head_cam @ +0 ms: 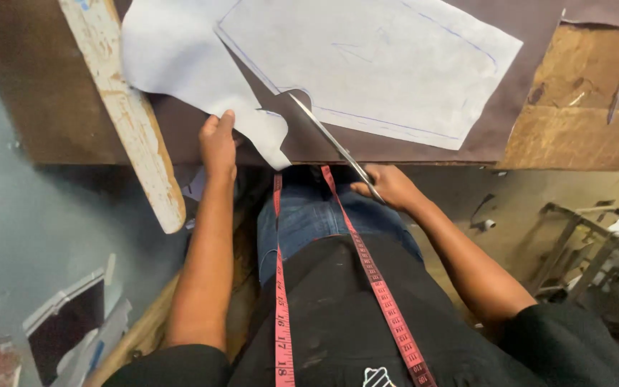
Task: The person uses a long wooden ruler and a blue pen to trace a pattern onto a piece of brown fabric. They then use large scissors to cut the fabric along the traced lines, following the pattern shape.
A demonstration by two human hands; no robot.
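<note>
A large sheet of white paper (367,64) with blue drawn lines lies on dark brown fabric (496,107) on a table. My right hand (388,188) grips a pair of scissors (331,140) whose blades point up-left into a cut in the paper. My left hand (218,143) rests at the table's near edge, fingers on the loose cut flap of paper (180,57). A red measuring tape (367,265) hangs round my neck down over my dark shirt and jeans.
A worn white-painted wooden board (127,107) leans diagonally at the table's left. Bare wooden tabletop (582,107) shows at the right with a metal tool (617,93) on it. A metal frame (596,251) stands on the floor at the right; papers lie at the lower left.
</note>
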